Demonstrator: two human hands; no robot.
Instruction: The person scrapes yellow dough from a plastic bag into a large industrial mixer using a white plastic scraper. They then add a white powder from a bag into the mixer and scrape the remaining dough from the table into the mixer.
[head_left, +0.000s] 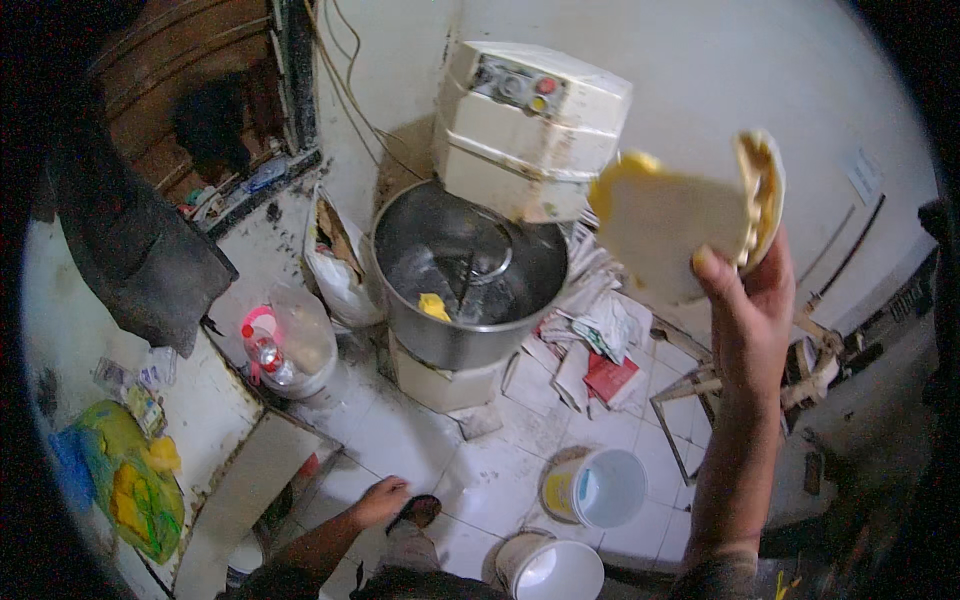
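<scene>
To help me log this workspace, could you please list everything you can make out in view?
Mixer: one, cream, against the wall
Bowl: one, steel-grey, under the mixer head
Lump: one, yellow, in the bowl
Sack: one, whitish, left of the bowl
Bin: one, translucent, left, holding bottle and pink items
Flattened packaging: several, white and red, floor
Buckets: two, white, lower floor
Plastic bag: one, green-yellow, left worktop
Dark sheet: one, blackish, upper left
Cables: several, pale, upper wall
Lid-like piece: apparently one, pale with yellow smears, right hand
Right hand: one, bare, raised right
Left hand: one, bare, low centre-left
</scene>
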